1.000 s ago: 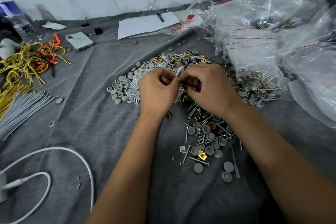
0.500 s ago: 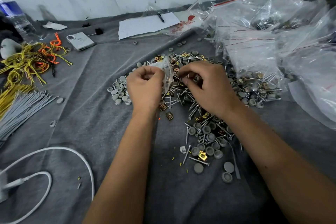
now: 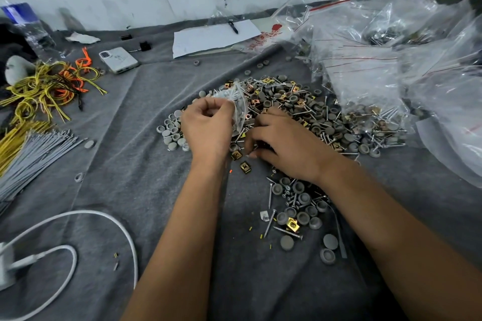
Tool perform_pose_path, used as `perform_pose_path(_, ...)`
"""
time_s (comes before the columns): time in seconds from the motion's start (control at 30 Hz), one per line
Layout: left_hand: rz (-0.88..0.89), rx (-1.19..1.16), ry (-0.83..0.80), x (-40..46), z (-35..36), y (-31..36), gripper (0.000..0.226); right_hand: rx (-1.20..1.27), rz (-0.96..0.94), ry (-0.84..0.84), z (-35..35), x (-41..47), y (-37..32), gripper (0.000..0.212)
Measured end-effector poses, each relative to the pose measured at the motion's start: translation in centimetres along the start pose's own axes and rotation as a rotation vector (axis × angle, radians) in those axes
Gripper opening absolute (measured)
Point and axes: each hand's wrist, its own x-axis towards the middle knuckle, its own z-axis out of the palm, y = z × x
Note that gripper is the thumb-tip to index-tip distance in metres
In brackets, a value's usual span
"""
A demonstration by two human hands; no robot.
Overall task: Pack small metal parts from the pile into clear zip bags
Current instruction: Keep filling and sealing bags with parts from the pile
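Left hand (image 3: 207,128) pinches a small clear zip bag (image 3: 238,109), screws visible inside, raised just above the near-left edge of the pile (image 3: 300,112) of screws, grey caps and brass clips on the grey-clothed counter (image 3: 130,190). Right hand (image 3: 284,143) rests palm-down on the pile just right of the bag, fingers curled into the parts; whether they grip any cannot be told. Filled bags (image 3: 370,91) lie far right.
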Motion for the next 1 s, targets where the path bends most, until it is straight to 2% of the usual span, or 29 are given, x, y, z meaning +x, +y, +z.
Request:
perform_pose_path(0.13, 0.008, 0.026, -0.011, 0.1, 0.0, -0.1, 0.012, -0.081, 0.015, 0.008, 0.1, 0.0, 0.4, 0.017)
perform_pose_path(0.2, 0.01, 0.022, -0.012, 0.1, -0.1, -0.2, 0.013, -0.021, 0.043, 0.05, -0.2, -0.1, 0.5, 0.016)
perform_pose_path(0.3, 0.011, 0.026, -0.023, 0.1, -0.1, -0.2, 0.015, 0.158, 0.132, 0.213, -0.8, 0.0, 0.7, 0.009)
perform_pose_path(0.47, -0.026, 0.031, -0.126, -0.2, 0.1, -0.3, 0.02, 0.256, 0.175, 0.478, -1.4, 0.0, 0.6, 0.025)
perform_pose_path(0.67, 0.086, 0.236, -0.283, -0.7, 0.0, -0.2, 0.013, 0.401, 0.21, 0.566, -1.3, -0.1, 0.4, 0.013)
perform_pose_path(1.0, 0.06, 0.169, -0.338, -0.9, 0.1, -0.1, 0.016, 0.445, 0.194, 0.63, -1.1, -0.1, 0.1, 0.013)
